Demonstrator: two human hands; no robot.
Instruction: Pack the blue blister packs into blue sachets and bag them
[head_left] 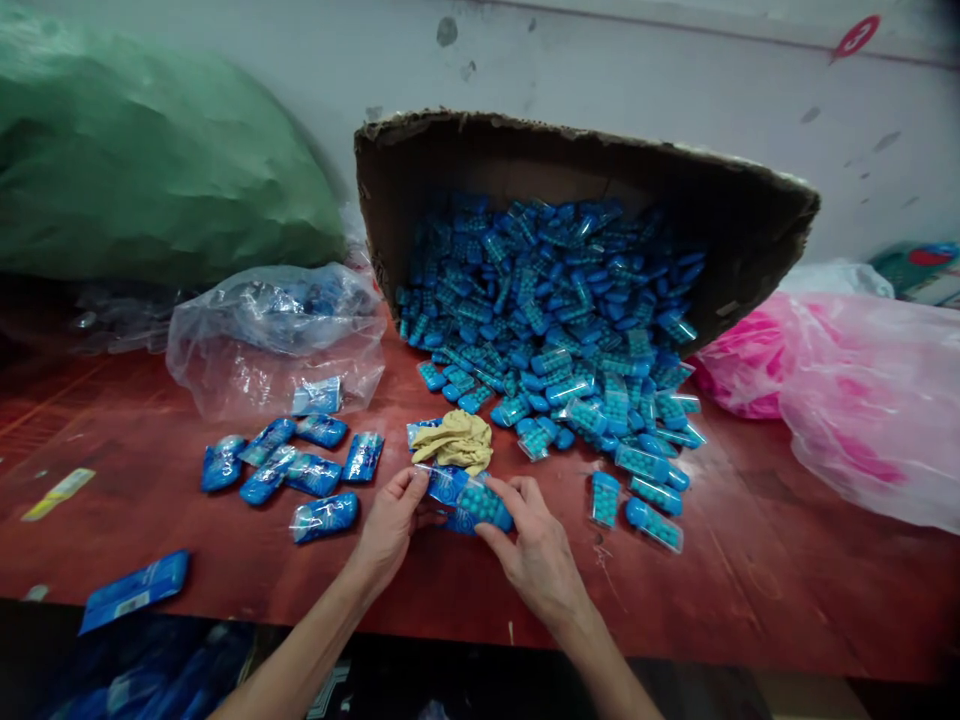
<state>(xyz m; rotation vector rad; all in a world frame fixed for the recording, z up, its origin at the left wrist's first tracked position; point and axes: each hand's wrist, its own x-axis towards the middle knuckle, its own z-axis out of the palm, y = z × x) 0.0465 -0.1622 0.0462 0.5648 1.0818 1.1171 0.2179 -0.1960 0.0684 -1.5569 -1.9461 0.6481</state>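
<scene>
My left hand point(391, 525) pinches the edge of a blue printed plastic wrapper point(444, 487) over the front of the table. My right hand point(538, 550) has thumb and fingers closed on a small clear container of blue beads point(486, 503), which lies against the wrapper's right end. Whether it is partly inside, I cannot tell. Just behind both hands is a crumpled yellowish cloth-like piece point(456, 440) on top of more blue wrappers. To the left lie several wrapped blue packs point(313, 474). Loose bead containers point(604, 498) rest to the right of my right hand.
A cardboard box point(585, 150) on its side spills a heap of bead containers point(555, 300) onto the red table point(712, 580). A clear plastic bag point(225, 350), a big green sack point(150, 150) and a pink bag point(877, 400) stand around. One flat blue wrapper point(136, 590) overhangs the front edge.
</scene>
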